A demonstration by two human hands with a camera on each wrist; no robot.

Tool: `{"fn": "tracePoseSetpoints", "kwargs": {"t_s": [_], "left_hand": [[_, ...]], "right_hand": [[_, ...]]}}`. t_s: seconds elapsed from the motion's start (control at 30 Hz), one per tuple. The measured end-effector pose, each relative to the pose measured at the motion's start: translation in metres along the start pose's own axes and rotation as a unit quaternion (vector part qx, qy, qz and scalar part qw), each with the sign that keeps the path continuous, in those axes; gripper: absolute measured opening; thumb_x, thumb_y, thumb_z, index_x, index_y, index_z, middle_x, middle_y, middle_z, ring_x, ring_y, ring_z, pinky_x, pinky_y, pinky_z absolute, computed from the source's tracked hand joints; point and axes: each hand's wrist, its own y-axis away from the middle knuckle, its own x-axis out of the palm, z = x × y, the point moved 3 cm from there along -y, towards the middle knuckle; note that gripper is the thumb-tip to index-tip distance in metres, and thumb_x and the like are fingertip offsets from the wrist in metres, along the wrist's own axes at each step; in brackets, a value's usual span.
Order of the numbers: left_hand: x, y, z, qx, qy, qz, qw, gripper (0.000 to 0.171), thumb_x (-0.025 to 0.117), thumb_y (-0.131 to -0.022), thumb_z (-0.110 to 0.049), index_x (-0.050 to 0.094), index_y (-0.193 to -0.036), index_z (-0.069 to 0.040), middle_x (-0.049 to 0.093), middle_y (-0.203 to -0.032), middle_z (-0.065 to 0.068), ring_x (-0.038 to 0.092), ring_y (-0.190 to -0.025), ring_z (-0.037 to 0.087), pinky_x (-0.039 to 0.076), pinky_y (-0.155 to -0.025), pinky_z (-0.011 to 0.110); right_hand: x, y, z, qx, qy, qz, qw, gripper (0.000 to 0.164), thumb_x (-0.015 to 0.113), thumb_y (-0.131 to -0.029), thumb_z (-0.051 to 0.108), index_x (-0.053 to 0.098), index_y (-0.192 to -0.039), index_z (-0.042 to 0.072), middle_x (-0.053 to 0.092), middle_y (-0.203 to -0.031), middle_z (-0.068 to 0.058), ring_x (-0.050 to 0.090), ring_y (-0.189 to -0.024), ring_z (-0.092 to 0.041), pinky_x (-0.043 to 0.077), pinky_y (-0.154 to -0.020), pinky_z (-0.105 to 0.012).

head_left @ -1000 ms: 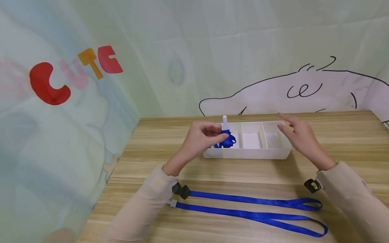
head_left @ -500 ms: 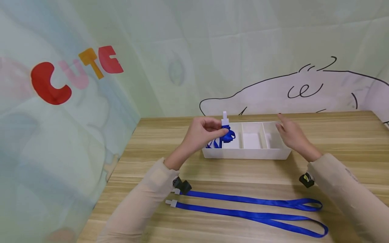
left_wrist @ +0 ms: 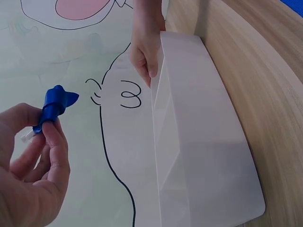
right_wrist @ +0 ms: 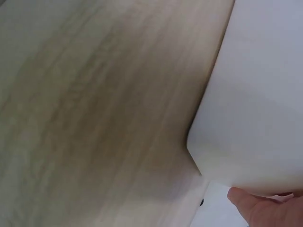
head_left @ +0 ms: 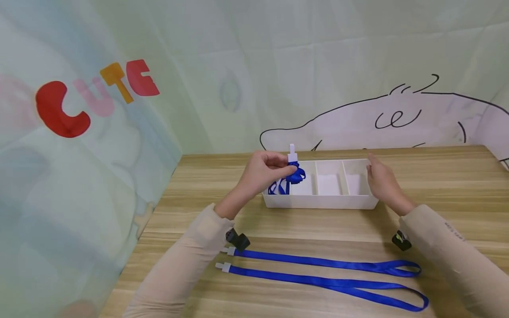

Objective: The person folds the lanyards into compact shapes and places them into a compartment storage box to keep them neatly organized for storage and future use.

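My left hand (head_left: 260,173) pinches a bundled blue lanyard (head_left: 296,175) between thumb and fingers, its white clip pointing up. It is held above the left part of a white divided tray (head_left: 320,202). In the left wrist view the wound lanyard (left_wrist: 55,101) stands out past the fingertips. At the tray's right end, my right hand (head_left: 382,179) grips the end wall, the thumb at the rim. The right wrist view shows fingers (right_wrist: 265,210) at the tray's edge. More blue strap (head_left: 283,188) lies in the leftmost compartment, partly hidden by my left hand.
Two blue lanyards lie stretched out in front of the tray, a far one (head_left: 298,257) and a near one (head_left: 286,274), white clips to the left and loops to the right. They rest on a wood-grain table (head_left: 191,194). A printed curtain (head_left: 222,66) hangs behind.
My left hand has lifted the bundled lanyard slightly, showing more strap in the left compartment. My right hand has come in to the left and taken hold of the tray's right end.
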Motion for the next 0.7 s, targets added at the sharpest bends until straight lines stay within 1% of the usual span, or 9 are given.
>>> {"fn": "tracePoseSetpoints", "kwargs": {"t_s": [0.07,0.1,0.17,0.23,0.3,0.4,0.7], "left_hand": [[-0.001,-0.001,0.000,0.001,-0.001,-0.001,1.0000,0.019,0.081,-0.085,-0.011,0.075,-0.099,0.001,0.074,-0.089,0.008,0.069,-0.077,0.016,0.058,-0.073,0.028],[-0.001,-0.001,0.000,0.001,-0.002,-0.002,1.0000,0.019,0.081,-0.085,-0.011,0.075,-0.099,0.002,0.074,-0.089,0.008,0.069,-0.077,0.016,0.058,-0.073,0.028],[-0.002,-0.001,0.001,0.000,-0.004,-0.003,1.0000,0.019,0.081,-0.085,-0.011,0.075,-0.098,0.001,0.074,-0.089,0.008,0.069,-0.077,0.016,0.058,-0.073,0.028],[-0.002,-0.002,0.001,-0.001,-0.006,-0.004,1.0000,0.020,0.081,-0.085,-0.012,0.075,-0.098,0.001,0.074,-0.089,0.008,0.069,-0.077,0.017,0.058,-0.073,0.028],[-0.001,-0.003,0.002,-0.004,-0.008,-0.006,0.9999,0.020,0.081,-0.085,-0.012,0.075,-0.098,0.001,0.074,-0.089,0.008,0.069,-0.078,0.017,0.058,-0.073,0.027],[0.001,-0.004,0.003,-0.008,-0.014,-0.006,0.9999,0.020,0.081,-0.085,-0.013,0.075,-0.099,0.000,0.074,-0.090,0.008,0.069,-0.079,0.017,0.058,-0.074,0.027],[0.005,-0.011,0.007,-0.037,-0.049,-0.006,0.9981,0.022,0.081,-0.086,-0.017,0.075,-0.101,-0.003,0.074,-0.092,0.005,0.069,-0.084,0.017,0.058,-0.075,0.026]], "right_hand": [[0.001,0.001,0.000,0.012,-0.002,-0.008,1.000,0.042,0.031,-0.107,0.003,0.031,-0.137,-0.026,0.047,-0.127,-0.046,0.055,-0.107,-0.050,0.048,-0.089,-0.058],[0.002,0.001,0.000,0.017,-0.002,-0.013,1.000,0.041,0.031,-0.107,0.004,0.034,-0.134,-0.026,0.052,-0.118,-0.045,0.057,-0.097,-0.047,0.051,-0.081,-0.054],[0.002,0.003,0.000,0.023,0.000,-0.028,0.999,0.037,0.033,-0.107,0.005,0.040,-0.125,-0.026,0.057,-0.097,-0.038,0.054,-0.079,-0.039,0.048,-0.066,-0.047],[0.001,0.004,0.001,0.025,0.003,-0.044,0.999,0.031,0.035,-0.106,0.004,0.044,-0.115,-0.024,0.055,-0.082,-0.028,0.053,-0.069,-0.035,0.047,-0.059,-0.043],[0.001,0.005,0.000,0.024,0.006,-0.056,0.998,0.026,0.037,-0.105,0.004,0.046,-0.108,-0.021,0.053,-0.075,-0.023,0.052,-0.065,-0.033,0.045,-0.053,-0.040],[0.001,0.006,0.000,0.026,0.012,-0.066,0.997,0.024,0.038,-0.105,0.004,0.047,-0.103,-0.018,0.053,-0.072,-0.020,0.052,-0.062,-0.031,0.043,-0.050,-0.037],[0.003,0.005,-0.001,0.031,0.031,-0.064,0.997,0.023,0.037,-0.105,0.004,0.047,-0.101,-0.016,0.051,-0.069,-0.018,0.052,-0.057,-0.028,0.043,-0.045,-0.034]]}}
